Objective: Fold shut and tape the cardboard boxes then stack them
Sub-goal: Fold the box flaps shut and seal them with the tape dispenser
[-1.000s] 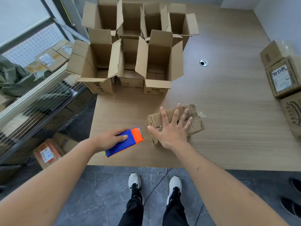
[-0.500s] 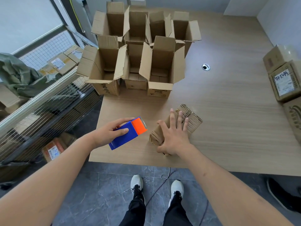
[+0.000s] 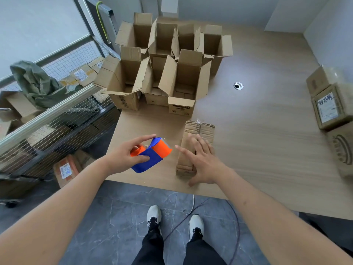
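- Wooden table (image 3: 257,142) takes up most of the shot; its right side runs out of frame.
- Bunch of open cardboard boxes (image 3: 164,69) packed together at the far left of the table, flaps standing up. Can't really see what's inside, the flaps block it.
- Taped boxes (image 3: 331,106) stacked at the right edge, partly cut off and blurry; the label writing is unreadable.
- Small closed box (image 3: 198,142) sits near the front edge of the table, below the open ones. Long axis runs away from the person, slightly tilted right at the far end. Near half is hidden under the hand.
- Right hand (image 3: 202,163) lies flat on that box, fingers spread and straight, thumb off the left side.
- Left hand (image 3: 124,157) grips a blue and orange tape dispenser (image 3: 150,155) just left of the box, fingers curled round it, orange end pointing at the box. Can't make out any tape.
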A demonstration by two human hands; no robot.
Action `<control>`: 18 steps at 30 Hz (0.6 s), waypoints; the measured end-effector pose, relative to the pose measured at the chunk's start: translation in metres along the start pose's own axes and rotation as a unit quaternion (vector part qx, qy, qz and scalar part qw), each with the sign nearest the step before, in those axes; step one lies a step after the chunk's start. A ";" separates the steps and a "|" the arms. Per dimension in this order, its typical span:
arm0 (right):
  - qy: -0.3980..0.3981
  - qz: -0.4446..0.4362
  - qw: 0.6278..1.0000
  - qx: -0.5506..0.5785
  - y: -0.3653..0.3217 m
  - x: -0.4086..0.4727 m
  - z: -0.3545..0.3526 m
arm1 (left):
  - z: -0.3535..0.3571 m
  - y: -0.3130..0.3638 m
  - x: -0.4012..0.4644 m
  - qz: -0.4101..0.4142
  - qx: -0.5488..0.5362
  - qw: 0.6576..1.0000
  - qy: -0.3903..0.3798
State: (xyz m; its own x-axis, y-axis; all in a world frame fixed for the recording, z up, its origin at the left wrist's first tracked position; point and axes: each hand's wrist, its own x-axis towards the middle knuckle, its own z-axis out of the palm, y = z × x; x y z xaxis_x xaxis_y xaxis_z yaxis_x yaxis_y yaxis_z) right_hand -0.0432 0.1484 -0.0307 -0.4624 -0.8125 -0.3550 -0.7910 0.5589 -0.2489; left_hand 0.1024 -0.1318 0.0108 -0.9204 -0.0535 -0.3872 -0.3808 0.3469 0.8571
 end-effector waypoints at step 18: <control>0.043 0.010 0.991 0.124 0.007 0.003 -0.012 | 0.023 0.033 -0.028 0.041 0.055 0.997 0.036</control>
State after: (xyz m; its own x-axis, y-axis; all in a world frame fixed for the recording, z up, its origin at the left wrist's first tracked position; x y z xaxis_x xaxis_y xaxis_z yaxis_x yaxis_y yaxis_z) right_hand -0.0551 0.1484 -0.0227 -0.5177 -0.8065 -0.2856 -0.6640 0.5892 -0.4603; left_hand 0.1178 -0.0971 0.0421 -0.9537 -0.0863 -0.2882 -0.2952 0.4534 0.8410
